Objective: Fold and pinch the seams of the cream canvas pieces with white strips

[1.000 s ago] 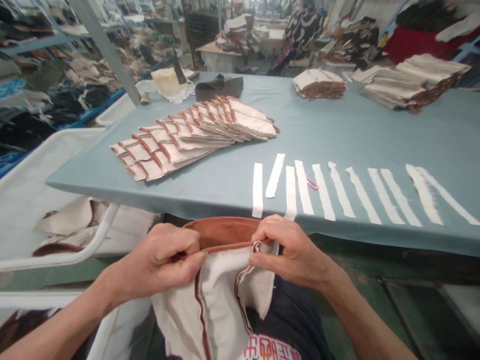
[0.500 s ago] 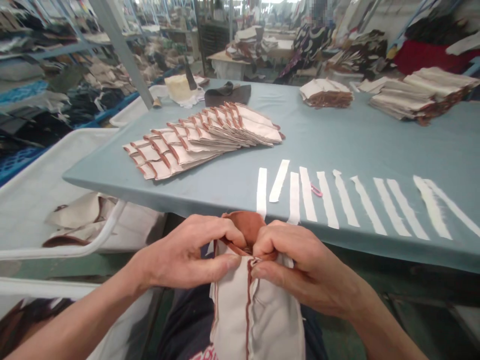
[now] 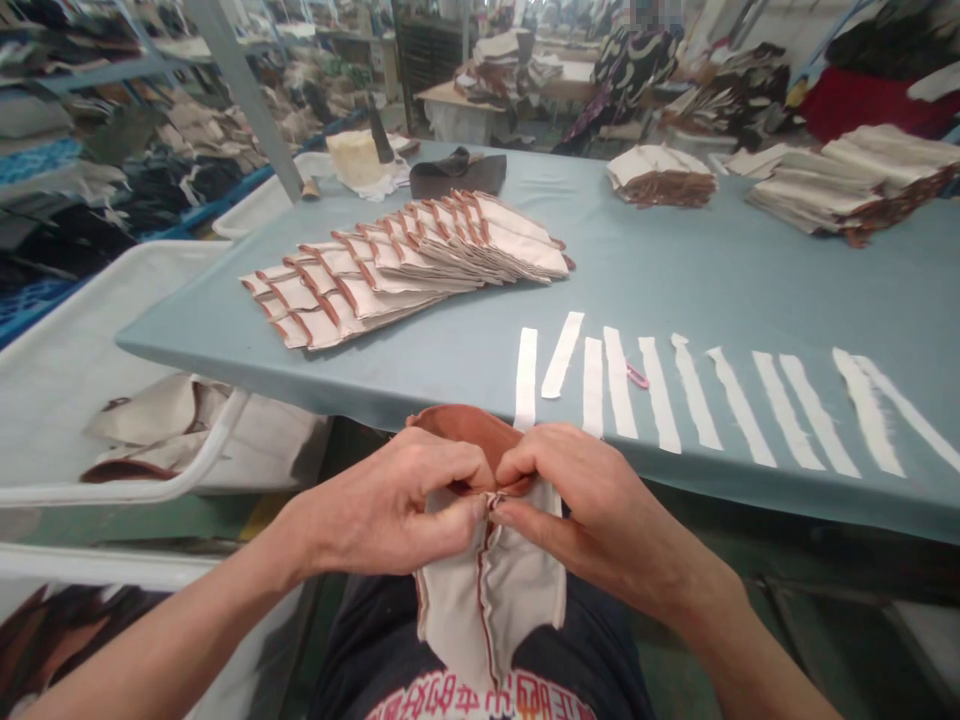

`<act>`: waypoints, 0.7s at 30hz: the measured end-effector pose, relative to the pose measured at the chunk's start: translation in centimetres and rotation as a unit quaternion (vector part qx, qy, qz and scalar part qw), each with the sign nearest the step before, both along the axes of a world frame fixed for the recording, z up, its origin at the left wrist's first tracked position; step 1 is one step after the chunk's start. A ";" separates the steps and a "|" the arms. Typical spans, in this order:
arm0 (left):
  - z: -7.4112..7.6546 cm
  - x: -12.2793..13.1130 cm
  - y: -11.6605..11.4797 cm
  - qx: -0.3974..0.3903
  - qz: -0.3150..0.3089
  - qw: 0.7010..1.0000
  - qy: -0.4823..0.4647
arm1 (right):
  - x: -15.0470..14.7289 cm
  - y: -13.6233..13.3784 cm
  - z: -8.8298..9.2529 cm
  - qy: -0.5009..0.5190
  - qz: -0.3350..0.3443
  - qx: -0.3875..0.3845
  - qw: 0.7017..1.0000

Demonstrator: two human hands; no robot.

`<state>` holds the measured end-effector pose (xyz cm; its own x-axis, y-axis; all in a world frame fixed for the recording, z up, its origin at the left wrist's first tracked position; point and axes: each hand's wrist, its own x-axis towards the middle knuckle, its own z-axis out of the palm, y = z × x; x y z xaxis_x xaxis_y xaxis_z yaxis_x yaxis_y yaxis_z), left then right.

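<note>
My left hand (image 3: 390,505) and my right hand (image 3: 577,500) meet over my lap, just below the table's near edge. Both pinch the top of a cream fabric piece (image 3: 487,600) with brown piping and a rust-brown lining (image 3: 465,425). The thumbs and forefingers press together at the piece's middle seam. The cloth hangs down over my dark shirt. A fanned row of finished cream and brown pieces (image 3: 397,265) lies on the blue-grey table (image 3: 712,270) ahead to the left.
Several white strips (image 3: 697,395) lie side by side near the table's front edge, with a small pink clip (image 3: 637,376) among them. Stacks of cut pieces (image 3: 660,175) sit at the back right. White bins (image 3: 90,350) with fabric stand left. A person works far behind.
My hands have drawn together from holding the opening wide to pinching the fabric's top at the middle. The piece has been folded narrower and hangs shorter.
</note>
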<state>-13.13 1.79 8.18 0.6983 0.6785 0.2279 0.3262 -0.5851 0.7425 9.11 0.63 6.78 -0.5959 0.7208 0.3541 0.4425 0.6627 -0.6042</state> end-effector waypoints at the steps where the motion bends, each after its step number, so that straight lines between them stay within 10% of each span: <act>1: -0.2 -0.1 -0.1 -0.009 0.005 1.000 -0.008 | -0.1 0.0 -0.1 0.008 -0.001 0.003 1.000; 10: -0.5 -0.1 -1.1 0.008 0.118 0.992 -0.048 | -2.7 -1.4 -1.0 0.065 -0.139 0.089 0.984; 21: -0.9 -0.5 -1.6 -0.024 0.154 0.984 -0.081 | -3.9 -1.7 -0.5 0.052 -0.144 0.051 0.987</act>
<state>-13.66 0.16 7.32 0.4144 0.8652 0.2822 0.3582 -0.4401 0.8234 5.16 -1.08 6.33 -0.3284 0.8118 0.4828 0.5602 0.5790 -0.5924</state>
